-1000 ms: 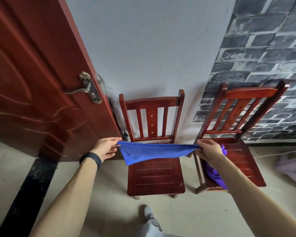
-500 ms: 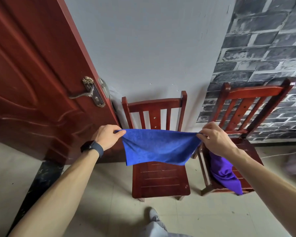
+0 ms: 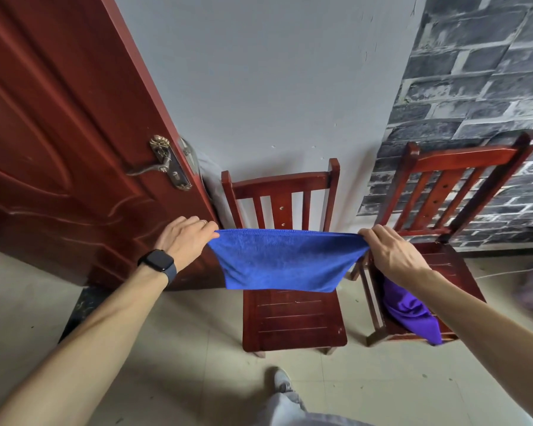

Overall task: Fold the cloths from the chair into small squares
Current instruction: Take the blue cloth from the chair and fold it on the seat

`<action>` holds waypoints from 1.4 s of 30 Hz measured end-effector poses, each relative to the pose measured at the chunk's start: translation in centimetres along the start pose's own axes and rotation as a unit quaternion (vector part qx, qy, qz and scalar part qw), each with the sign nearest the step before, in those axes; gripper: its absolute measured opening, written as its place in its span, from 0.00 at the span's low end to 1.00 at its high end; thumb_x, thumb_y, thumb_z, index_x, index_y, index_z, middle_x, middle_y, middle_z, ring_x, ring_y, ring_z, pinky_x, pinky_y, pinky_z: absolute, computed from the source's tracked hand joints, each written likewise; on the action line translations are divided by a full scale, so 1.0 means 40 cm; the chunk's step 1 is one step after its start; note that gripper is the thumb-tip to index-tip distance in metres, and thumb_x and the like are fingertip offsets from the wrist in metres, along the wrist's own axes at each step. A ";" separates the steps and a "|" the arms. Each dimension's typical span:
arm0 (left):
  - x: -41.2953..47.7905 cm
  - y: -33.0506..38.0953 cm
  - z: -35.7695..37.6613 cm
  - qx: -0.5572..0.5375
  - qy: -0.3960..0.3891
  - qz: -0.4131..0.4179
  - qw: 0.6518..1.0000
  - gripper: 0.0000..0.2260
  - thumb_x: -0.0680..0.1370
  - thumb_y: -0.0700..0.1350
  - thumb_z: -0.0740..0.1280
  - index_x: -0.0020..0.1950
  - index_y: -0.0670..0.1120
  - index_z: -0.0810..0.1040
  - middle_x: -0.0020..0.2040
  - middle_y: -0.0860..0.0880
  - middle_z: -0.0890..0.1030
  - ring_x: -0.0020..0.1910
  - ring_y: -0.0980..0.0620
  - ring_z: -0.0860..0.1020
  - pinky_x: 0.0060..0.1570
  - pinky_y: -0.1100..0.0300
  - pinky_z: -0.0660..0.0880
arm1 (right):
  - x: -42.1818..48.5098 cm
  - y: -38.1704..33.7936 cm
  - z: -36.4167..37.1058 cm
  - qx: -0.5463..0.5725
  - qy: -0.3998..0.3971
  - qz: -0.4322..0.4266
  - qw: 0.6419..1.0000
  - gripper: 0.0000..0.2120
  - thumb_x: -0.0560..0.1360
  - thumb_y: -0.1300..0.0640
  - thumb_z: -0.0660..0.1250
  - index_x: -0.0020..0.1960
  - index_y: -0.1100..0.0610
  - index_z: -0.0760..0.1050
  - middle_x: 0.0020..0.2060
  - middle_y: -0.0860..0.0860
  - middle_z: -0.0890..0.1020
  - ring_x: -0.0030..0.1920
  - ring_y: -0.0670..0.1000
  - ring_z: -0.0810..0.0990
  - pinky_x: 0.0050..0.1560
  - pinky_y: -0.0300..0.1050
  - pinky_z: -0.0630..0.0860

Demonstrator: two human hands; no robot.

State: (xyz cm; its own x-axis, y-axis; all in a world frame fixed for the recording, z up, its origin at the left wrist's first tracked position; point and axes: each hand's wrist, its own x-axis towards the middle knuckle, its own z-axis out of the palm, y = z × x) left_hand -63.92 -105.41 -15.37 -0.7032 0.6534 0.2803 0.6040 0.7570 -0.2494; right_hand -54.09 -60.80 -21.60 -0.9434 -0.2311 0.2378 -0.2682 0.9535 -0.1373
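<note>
one head-worn wide view looks forward and down, close behind the hands.

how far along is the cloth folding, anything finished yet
No finished square is in view. In hand: the blue cloth, stretched between the left hand and right hand above the middle chair; whether it is already folded over is unclear. Left: folding it small, then the purple cloth, lying crumpled on the right chair.
</note>
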 end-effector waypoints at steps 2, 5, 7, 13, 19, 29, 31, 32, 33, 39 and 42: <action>0.001 0.014 0.005 0.022 0.020 0.022 0.999 0.14 0.79 0.50 0.58 0.39 0.46 0.77 0.32 0.49 0.76 0.35 0.46 0.76 0.33 0.54 0.70 | 0.005 -0.007 -0.005 -0.028 0.008 -0.015 0.999 0.18 0.69 0.70 0.68 0.58 0.64 0.75 0.42 0.58 0.75 0.41 0.61 0.76 0.34 0.54 0.79; 0.003 0.031 0.017 0.049 0.011 0.045 0.998 0.14 0.80 0.49 0.57 0.39 0.47 0.77 0.32 0.50 0.76 0.35 0.47 0.76 0.34 0.54 0.69 | -0.003 -0.007 0.000 -0.050 0.045 -0.039 0.997 0.11 0.73 0.64 0.56 0.52 0.63 0.75 0.39 0.57 0.74 0.38 0.60 0.75 0.29 0.53 0.77; -0.012 0.016 0.026 0.059 -0.002 0.040 0.997 0.15 0.80 0.49 0.55 0.39 0.47 0.77 0.31 0.50 0.76 0.36 0.47 0.75 0.35 0.54 0.68 | -0.018 0.013 -0.001 -0.060 0.060 -0.068 0.994 0.12 0.78 0.61 0.54 0.48 0.63 0.75 0.37 0.57 0.75 0.36 0.60 0.76 0.27 0.52 0.77; -0.063 0.019 0.084 0.042 -0.048 0.053 0.997 0.12 0.78 0.49 0.62 0.35 0.48 0.75 0.28 0.52 0.77 0.33 0.48 0.75 0.34 0.55 0.67 | -0.049 0.025 0.022 -0.146 -0.005 -0.145 0.979 0.10 0.73 0.64 0.59 0.40 0.62 0.78 0.32 0.55 0.74 0.31 0.57 0.75 0.21 0.48 0.73; -0.112 0.122 0.190 0.020 -0.185 -0.004 0.982 0.16 0.61 0.45 0.82 0.31 0.48 0.75 0.24 0.50 0.76 0.30 0.47 0.76 0.30 0.56 0.70 | -0.028 -0.083 0.093 -0.171 -0.214 0.061 0.960 0.11 0.70 0.62 0.65 0.52 0.57 0.75 0.45 0.55 0.77 0.44 0.57 0.79 0.28 0.47 0.70; -0.100 0.074 0.381 -0.086 -0.184 -0.216 0.955 0.05 0.72 0.45 0.75 0.41 0.50 0.80 0.35 0.50 0.81 0.36 0.43 0.79 0.34 0.54 0.70 | 0.076 0.003 0.239 -0.161 -0.124 -0.013 0.979 0.14 0.60 0.71 0.74 0.42 0.61 0.75 0.34 0.55 0.73 0.30 0.57 0.75 0.16 0.45 0.65; -0.073 0.054 0.415 -0.087 -0.185 -0.220 0.954 0.04 0.72 0.47 0.75 0.41 0.50 0.81 0.36 0.49 0.81 0.37 0.43 0.79 0.36 0.53 0.72 | 0.116 0.031 0.260 -0.160 -0.110 -0.060 0.979 0.14 0.60 0.71 0.73 0.41 0.61 0.75 0.33 0.55 0.73 0.32 0.58 0.75 0.20 0.49 0.73; -0.056 0.041 0.431 -0.086 -0.183 -0.218 0.955 0.05 0.72 0.47 0.76 0.40 0.50 0.81 0.36 0.49 0.81 0.37 0.44 0.80 0.36 0.53 0.73 | 0.140 0.043 0.267 -0.159 -0.107 -0.062 0.980 0.14 0.60 0.71 0.74 0.41 0.61 0.75 0.33 0.56 0.74 0.32 0.58 0.76 0.22 0.50 0.75; -0.037 0.029 0.446 -0.081 -0.179 -0.214 0.957 0.06 0.71 0.48 0.76 0.40 0.50 0.81 0.35 0.49 0.81 0.36 0.44 0.80 0.36 0.53 0.73 | 0.162 0.051 0.272 -0.156 -0.109 -0.050 0.980 0.13 0.60 0.70 0.74 0.41 0.61 0.75 0.33 0.56 0.74 0.32 0.59 0.76 0.23 0.50 0.76; 0.023 0.010 0.503 -0.047 -0.129 -0.162 0.977 0.06 0.71 0.47 0.75 0.39 0.48 0.79 0.35 0.49 0.79 0.35 0.43 0.78 0.36 0.53 0.71 | 0.192 0.091 0.329 -0.157 -0.137 0.046 0.977 0.13 0.66 0.68 0.68 0.50 0.61 0.76 0.42 0.59 0.76 0.39 0.62 0.78 0.30 0.52 0.75; -0.004 0.042 0.519 -0.055 -0.108 -0.142 0.982 0.04 0.72 0.46 0.73 0.41 0.48 0.79 0.36 0.49 0.78 0.35 0.43 0.77 0.36 0.53 0.70 | 0.138 0.096 0.372 -0.140 -0.149 0.069 0.976 0.17 0.68 0.68 0.69 0.56 0.60 0.76 0.47 0.59 0.76 0.41 0.62 0.77 0.33 0.53 0.75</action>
State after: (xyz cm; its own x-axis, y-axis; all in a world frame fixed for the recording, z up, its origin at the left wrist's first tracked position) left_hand -70.56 -104.37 -35.06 -0.9055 0.4075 0.1187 0.3996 0.9127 -0.0851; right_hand -63.21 -61.28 -35.11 -0.9929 -0.1023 -0.0603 -0.1094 0.9854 0.1308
